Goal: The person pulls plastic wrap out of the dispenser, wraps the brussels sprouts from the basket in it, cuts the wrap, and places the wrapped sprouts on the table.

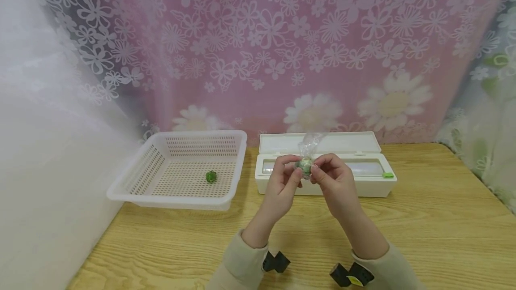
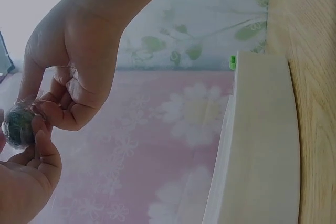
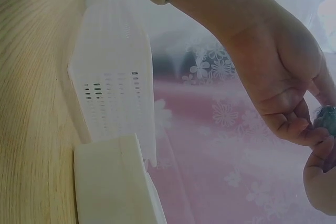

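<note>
Both hands meet over the long white cling film box [image 1: 326,187], pinching a small round green vegetable [image 1: 305,168] wrapped in clear film. My left hand [image 1: 282,182] holds its left side with thumb and fingers; my right hand [image 1: 333,181] grips the other side. A loose tail of cling film [image 1: 310,143] stands up above the vegetable. In the left wrist view, the wrapped green ball [image 2: 19,127] shows dark and shiny between the fingertips. At the right wrist view's edge, the ball [image 3: 326,119] is partly cut off. Its exact kind is unclear.
The box's lid [image 1: 318,140] is raised, with a film roll [image 1: 364,168] inside and a green tab [image 1: 388,175] at its right end. To the left stands a white slotted basket [image 1: 173,200] holding one small green vegetable [image 1: 211,176]. A floral curtain [image 1: 258,57] hangs behind the wooden table [image 1: 169,240].
</note>
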Demonstrator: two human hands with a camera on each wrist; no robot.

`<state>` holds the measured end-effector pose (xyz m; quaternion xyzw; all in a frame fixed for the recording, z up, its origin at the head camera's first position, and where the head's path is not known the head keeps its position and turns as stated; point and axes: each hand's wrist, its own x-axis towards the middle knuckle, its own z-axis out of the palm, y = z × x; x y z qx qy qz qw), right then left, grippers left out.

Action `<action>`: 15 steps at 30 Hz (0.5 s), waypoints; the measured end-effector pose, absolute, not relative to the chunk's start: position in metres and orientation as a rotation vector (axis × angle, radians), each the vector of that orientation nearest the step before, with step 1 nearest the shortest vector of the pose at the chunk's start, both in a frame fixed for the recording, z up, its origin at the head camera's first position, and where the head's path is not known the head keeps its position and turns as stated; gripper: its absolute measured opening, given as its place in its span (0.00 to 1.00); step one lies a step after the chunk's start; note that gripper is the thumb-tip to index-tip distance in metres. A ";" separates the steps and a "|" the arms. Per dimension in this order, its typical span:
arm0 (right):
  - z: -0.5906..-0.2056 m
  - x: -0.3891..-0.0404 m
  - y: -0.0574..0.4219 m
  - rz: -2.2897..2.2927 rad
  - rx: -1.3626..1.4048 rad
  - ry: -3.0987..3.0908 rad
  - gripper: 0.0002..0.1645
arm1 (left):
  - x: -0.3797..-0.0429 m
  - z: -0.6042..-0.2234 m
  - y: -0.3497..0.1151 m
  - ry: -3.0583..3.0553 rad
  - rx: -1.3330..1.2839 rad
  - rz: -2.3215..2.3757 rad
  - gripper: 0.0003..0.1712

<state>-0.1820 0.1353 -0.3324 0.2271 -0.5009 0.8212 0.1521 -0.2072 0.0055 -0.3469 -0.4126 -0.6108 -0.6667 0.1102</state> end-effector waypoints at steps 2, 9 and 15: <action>-0.332 -0.182 0.136 2.353 0.658 -1.440 0.09 | -0.207 -0.347 0.005 -1.793 -1.227 -2.001 0.18; -0.332 -0.182 0.137 2.351 0.661 -1.459 0.11 | -0.205 -0.344 0.004 -1.841 -1.194 -2.076 0.23; -0.331 -0.182 0.137 2.346 0.579 -1.509 0.11 | -0.205 -0.341 0.001 -1.848 -1.218 -2.040 0.28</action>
